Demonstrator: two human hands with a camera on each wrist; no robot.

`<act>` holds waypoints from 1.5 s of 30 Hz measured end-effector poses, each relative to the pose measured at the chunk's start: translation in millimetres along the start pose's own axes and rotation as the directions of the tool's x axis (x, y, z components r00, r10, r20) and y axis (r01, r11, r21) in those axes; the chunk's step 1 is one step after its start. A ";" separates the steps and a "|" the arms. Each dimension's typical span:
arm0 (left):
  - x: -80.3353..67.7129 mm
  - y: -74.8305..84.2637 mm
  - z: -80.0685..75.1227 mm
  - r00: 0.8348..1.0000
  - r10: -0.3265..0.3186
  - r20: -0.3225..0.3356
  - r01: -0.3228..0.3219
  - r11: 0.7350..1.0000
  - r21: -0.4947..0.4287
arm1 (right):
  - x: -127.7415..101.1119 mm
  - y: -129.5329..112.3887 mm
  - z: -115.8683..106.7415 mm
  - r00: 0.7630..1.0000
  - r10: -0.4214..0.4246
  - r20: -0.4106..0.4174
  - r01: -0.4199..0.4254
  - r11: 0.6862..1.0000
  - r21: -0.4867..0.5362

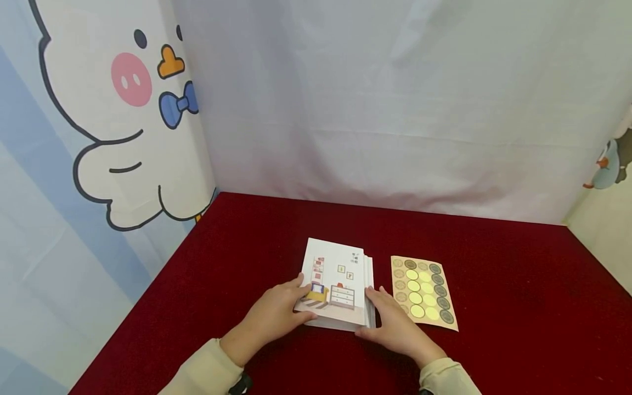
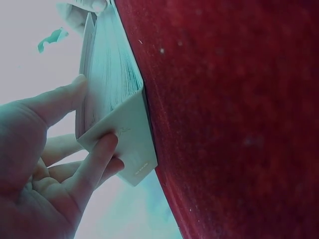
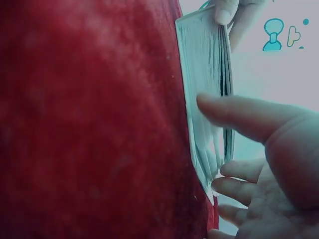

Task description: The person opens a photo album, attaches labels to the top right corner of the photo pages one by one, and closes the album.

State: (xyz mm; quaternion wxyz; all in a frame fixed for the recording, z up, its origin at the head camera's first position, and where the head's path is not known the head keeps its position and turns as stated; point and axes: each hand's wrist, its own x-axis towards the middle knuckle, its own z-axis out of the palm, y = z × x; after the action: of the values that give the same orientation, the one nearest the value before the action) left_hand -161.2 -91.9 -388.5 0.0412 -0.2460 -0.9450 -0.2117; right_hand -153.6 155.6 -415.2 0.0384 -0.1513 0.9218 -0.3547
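A thick white photo album (image 1: 332,281) lies on the red cloth, its cover drawn with a yellow armchair, a dresser and small frames. My left hand (image 1: 275,310) grips its near left corner, index finger on the cover and thumb at the front edge. In the left wrist view the other fingers press the spine (image 2: 124,142). My right hand (image 1: 395,326) is at the near right corner, fingers fairly straight along the side. The right wrist view shows its thumb (image 3: 234,112) stretched in front of the page edges (image 3: 199,55), fingertips at the corner.
To the right of the album lies a sheet of round stickers (image 1: 424,293), close behind my right hand. Red cloth (image 1: 518,296) covers the table. A pale curtain (image 1: 395,109) hangs at the back, and a cartoon-printed one (image 1: 99,109) at the left.
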 end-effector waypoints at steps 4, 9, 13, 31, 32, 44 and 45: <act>-0.5 0.2 -0.3 1.000 -0.003 0.005 0.003 1.000 0.005 | -0.3 -1.5 1.7 1.000 -0.001 -0.018 0.000 1.000 -0.022; -1.6 1.8 0.0 1.000 -0.014 0.016 0.014 1.000 -0.001 | -1.2 -3.7 2.1 1.000 0.007 -0.022 -0.007 1.000 -0.023; -3.1 2.8 -0.4 1.000 0.000 0.016 0.000 1.000 0.017 | -0.6 -4.0 2.1 1.000 0.008 -0.019 -0.008 1.000 -0.016; -11.2 3.2 -1.7 1.000 -0.006 0.023 0.006 1.000 -0.005 | -2.6 -8.0 2.2 1.000 0.014 0.004 -0.014 1.000 -0.010; -11.5 3.1 -1.6 1.000 -0.003 0.020 0.004 1.000 -0.004 | -2.9 -8.2 2.2 1.000 0.014 0.002 -0.013 1.000 -0.008; -18.2 3.5 -1.5 0.996 0.035 -0.085 -0.037 0.999 -0.021 | -4.0 -6.9 1.8 1.000 0.006 -0.004 -0.006 1.000 -0.018; -18.7 3.4 -1.7 0.996 0.025 -0.084 -0.027 0.999 -0.029 | -4.0 -6.9 1.7 1.000 0.008 -0.002 -0.008 1.000 -0.019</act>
State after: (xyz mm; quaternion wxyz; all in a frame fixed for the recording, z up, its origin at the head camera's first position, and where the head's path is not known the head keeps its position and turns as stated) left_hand -143.2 -98.3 -389.1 0.0797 -0.2497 -0.9358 -0.2356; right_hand -147.8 150.9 -412.0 0.0374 -0.1476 0.9259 -0.3457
